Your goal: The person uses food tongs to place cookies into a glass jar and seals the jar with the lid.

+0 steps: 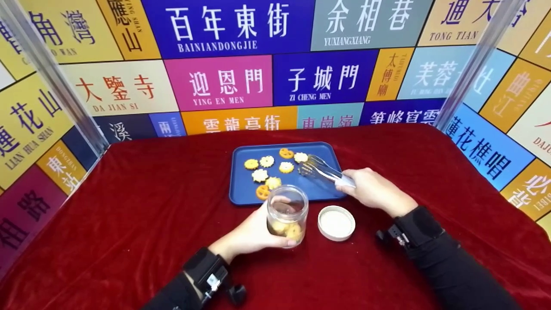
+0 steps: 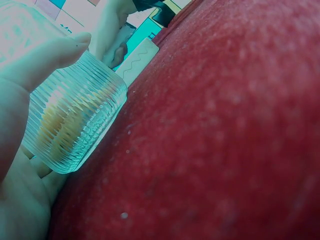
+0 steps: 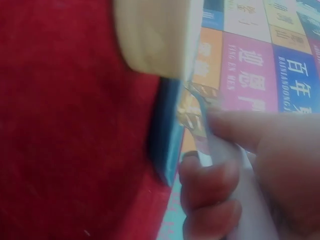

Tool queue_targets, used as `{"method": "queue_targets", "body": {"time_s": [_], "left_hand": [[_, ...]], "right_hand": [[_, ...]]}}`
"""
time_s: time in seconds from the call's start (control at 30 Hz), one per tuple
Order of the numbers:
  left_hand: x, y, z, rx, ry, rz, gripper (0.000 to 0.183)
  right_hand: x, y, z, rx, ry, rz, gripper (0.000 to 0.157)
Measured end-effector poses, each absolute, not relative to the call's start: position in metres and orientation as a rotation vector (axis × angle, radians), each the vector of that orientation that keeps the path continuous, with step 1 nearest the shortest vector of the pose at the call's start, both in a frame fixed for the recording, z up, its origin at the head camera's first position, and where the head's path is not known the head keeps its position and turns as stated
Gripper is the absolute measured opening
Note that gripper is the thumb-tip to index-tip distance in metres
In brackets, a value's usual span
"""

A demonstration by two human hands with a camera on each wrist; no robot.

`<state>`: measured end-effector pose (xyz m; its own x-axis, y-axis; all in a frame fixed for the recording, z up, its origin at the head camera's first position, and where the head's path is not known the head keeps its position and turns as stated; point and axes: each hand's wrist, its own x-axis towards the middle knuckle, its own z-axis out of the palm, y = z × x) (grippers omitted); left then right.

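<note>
My left hand (image 1: 254, 230) grips a clear ribbed glass jar (image 1: 287, 211) round its side, thumb across the front. Several yellow cookies (image 2: 65, 125) lie at the jar's bottom. In my right hand (image 1: 370, 187) is a pair of metal tongs (image 1: 327, 172) with pale handles (image 3: 240, 185). The tong heads reach over the right part of a blue tray (image 1: 241, 157), close beside a flower-shaped cookie (image 1: 301, 157). More cookies (image 1: 260, 175) and pretzel-shaped biscuits (image 1: 286, 153) are spread over the tray's left and middle.
A round whitish lid (image 1: 336, 222) lies on the red cloth (image 1: 172, 185) right of the jar, in front of the tray. Behind the table stands a wall of coloured name signs (image 1: 219, 82), with metal posts (image 1: 467, 64) at both sides.
</note>
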<state>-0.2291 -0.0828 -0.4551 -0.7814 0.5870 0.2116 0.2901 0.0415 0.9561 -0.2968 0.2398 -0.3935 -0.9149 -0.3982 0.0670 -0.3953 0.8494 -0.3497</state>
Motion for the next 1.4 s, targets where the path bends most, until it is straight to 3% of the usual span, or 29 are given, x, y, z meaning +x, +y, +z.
{"method": "queue_targets", "body": {"time_s": [0.13,0.3,0.77,1.17,1.4], "left_hand": [[-0.229,-0.083,-0.455,0.904,2.080,1.813,0.086],[-0.229,-0.083,-0.455,0.896,2.086,1.809,0.085],[-0.228,-0.083,-0.454,0.890,2.091,1.793,0.088],[-0.229,-0.083,-0.455,0.900,2.088,1.793,0.089],[-0.229,-0.083,-0.456,0.894,2.096,1.803,0.088]], "right_hand": [[-0.296,0.250,-0.383,-0.637,2.933,-0.578,0.021],[-0.295,0.257,-0.376,-0.589,2.892,-0.589,0.032],[-0.299,0.239,-0.399,-0.583,3.000,-0.552,0.034],[-0.292,0.263,-0.369,-0.570,2.752,-0.619,0.035],[-0.292,0.258,-0.374,-0.621,2.840,-0.534,0.042]]}}
